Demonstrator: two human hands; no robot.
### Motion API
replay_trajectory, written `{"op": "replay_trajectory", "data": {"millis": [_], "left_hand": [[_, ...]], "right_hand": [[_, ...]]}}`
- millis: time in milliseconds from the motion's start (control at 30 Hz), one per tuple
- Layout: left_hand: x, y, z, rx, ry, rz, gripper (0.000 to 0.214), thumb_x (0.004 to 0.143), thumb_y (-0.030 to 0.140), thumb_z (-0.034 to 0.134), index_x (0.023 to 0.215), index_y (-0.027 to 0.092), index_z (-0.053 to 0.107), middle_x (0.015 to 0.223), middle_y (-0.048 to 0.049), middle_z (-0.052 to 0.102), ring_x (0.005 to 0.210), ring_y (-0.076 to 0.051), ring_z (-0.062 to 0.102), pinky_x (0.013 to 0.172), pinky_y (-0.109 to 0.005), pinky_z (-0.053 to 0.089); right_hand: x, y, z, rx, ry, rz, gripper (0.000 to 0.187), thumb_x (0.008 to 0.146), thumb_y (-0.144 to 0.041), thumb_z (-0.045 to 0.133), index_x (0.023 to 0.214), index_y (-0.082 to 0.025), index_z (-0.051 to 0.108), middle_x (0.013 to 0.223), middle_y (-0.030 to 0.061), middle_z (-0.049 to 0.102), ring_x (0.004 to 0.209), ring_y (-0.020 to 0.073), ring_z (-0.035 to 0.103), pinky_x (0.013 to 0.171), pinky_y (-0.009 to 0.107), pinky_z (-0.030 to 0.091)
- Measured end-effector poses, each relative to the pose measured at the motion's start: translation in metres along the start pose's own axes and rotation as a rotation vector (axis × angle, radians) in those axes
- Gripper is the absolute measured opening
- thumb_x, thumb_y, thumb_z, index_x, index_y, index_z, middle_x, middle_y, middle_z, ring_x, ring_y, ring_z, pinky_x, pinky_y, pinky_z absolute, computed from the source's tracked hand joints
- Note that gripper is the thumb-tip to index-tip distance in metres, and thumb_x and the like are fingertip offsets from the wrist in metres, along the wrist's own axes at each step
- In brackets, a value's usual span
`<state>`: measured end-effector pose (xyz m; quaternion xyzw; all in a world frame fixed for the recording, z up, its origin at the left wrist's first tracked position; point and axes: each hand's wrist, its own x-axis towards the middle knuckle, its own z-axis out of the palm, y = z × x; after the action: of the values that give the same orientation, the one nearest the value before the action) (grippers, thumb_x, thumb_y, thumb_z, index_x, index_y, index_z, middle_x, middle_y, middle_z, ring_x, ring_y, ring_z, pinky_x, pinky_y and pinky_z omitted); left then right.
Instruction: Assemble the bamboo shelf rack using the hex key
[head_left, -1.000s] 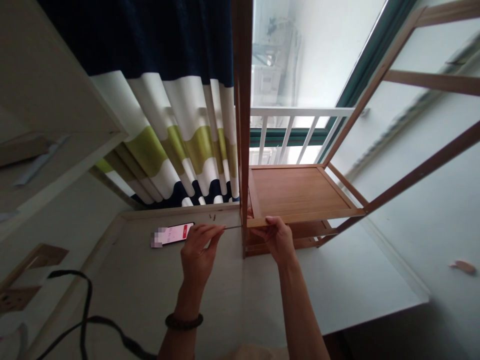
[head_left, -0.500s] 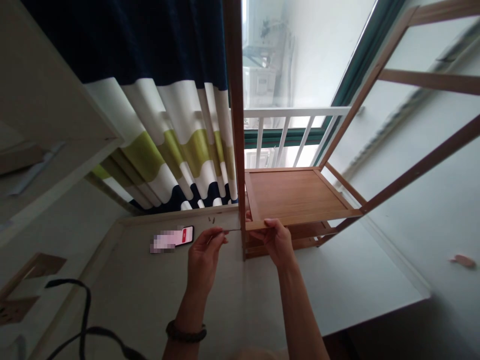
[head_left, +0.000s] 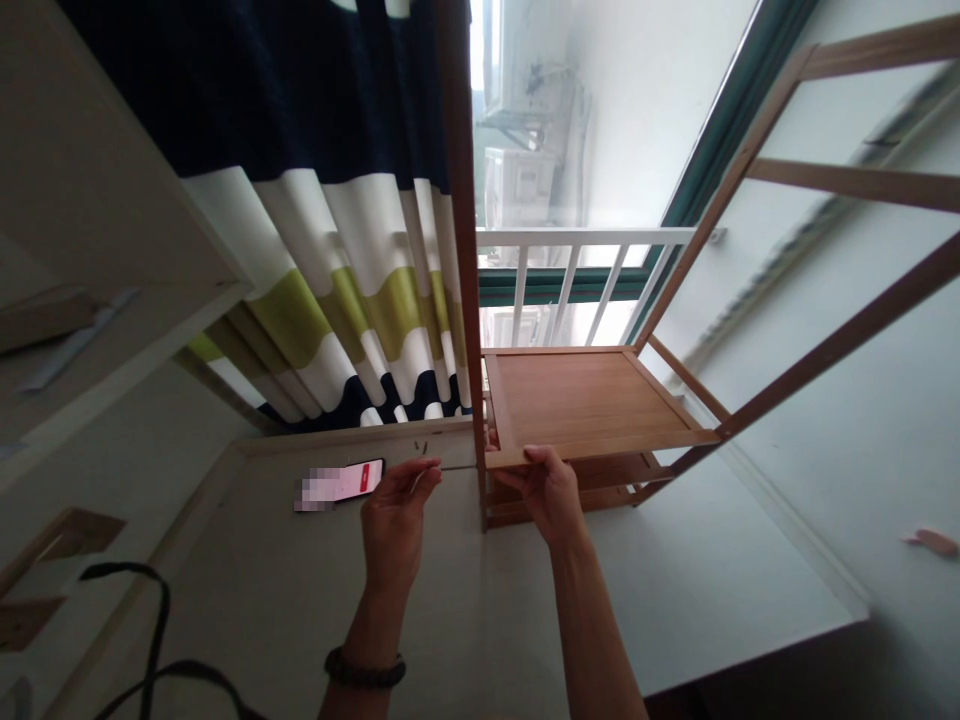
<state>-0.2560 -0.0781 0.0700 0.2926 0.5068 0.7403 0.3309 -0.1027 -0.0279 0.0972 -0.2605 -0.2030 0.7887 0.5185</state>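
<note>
My left hand (head_left: 395,510) pinches a hex key (head_left: 459,467), seen as a thin metal rod pointing right, its far end at the wooden upright post (head_left: 468,300). The short end of the key is hidden by my fingers. My right hand (head_left: 551,490) grips the front left corner of the wooden shelf board (head_left: 592,400), thumb on top and fingers underneath. The board sits level between the posts of the brown rack, its left end against the upright. Two small screws (head_left: 421,447) lie on the white surface behind my left hand.
A phone (head_left: 364,480) lies on the white tabletop (head_left: 270,570) left of my hands. Black cables (head_left: 157,620) curl at the lower left. A striped curtain (head_left: 337,250) and a white railing (head_left: 585,238) stand behind; a white cabinet (head_left: 150,350) juts in at left.
My left hand has shifted left, away from the post, and more of the hex key shows. My right hand keeps its grip on the shelf board. The view has tilted slightly.
</note>
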Motion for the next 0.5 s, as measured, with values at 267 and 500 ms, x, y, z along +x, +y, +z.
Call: {"op": "replay_trajectory", "data": {"millis": [267,500], "left_hand": [[-0.007,-0.002,0.001,-0.077,-0.002,0.052,0.019,0.064,0.019,0.073,0.082,0.020,0.067,0.076,0.0021,0.065,0.066,-0.009,0.058,0.065,-0.023,0.047],[-0.010,0.006,0.002,-0.213,0.017,-0.170,0.018,0.063,0.029,0.074,0.072,0.016,0.066,0.071,-0.0009,0.068,0.074,-0.015,0.064,0.062,-0.025,0.051]], "right_hand": [[-0.001,-0.002,0.001,-0.018,-0.006,-0.018,0.021,0.065,-0.018,0.056,0.084,-0.011,0.062,0.086,0.0074,0.069,0.086,0.0250,0.066,0.071,0.036,0.057],[-0.001,-0.004,0.001,-0.059,-0.003,-0.051,0.023,0.065,-0.019,0.057,0.086,-0.013,0.062,0.086,0.0056,0.069,0.084,0.0253,0.066,0.070,0.039,0.057]]}}
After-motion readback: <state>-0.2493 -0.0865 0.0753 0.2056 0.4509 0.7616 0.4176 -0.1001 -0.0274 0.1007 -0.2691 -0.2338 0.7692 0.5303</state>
